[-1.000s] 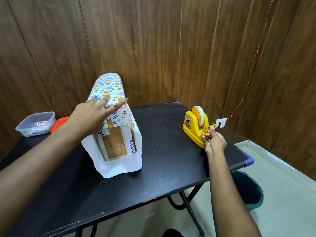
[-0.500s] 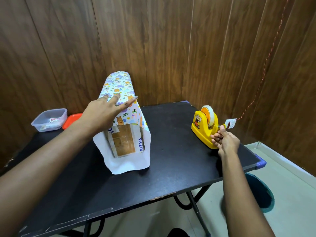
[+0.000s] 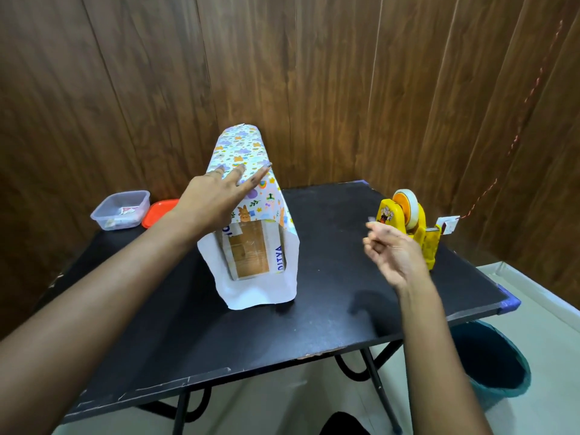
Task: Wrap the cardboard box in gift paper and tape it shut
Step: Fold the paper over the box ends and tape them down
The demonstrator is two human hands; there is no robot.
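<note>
Atop the gift paper [image 3: 242,149], the left hand [image 3: 216,199] presses flat-fingered, while the right hand [image 3: 396,256] hovers pinching a tape piece [image 3: 371,219].

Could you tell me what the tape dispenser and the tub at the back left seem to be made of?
Tape dispenser: likely moulded plastic, glossy yellow, with smooth rounded edges and a sheen. Tub: likely plastic, translucent and frosted; its contents show through the walls.

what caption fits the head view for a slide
Left hand presses gift paper onto the cardboard box; right hand pinches a tape piece near the yellow dispenser.
</note>
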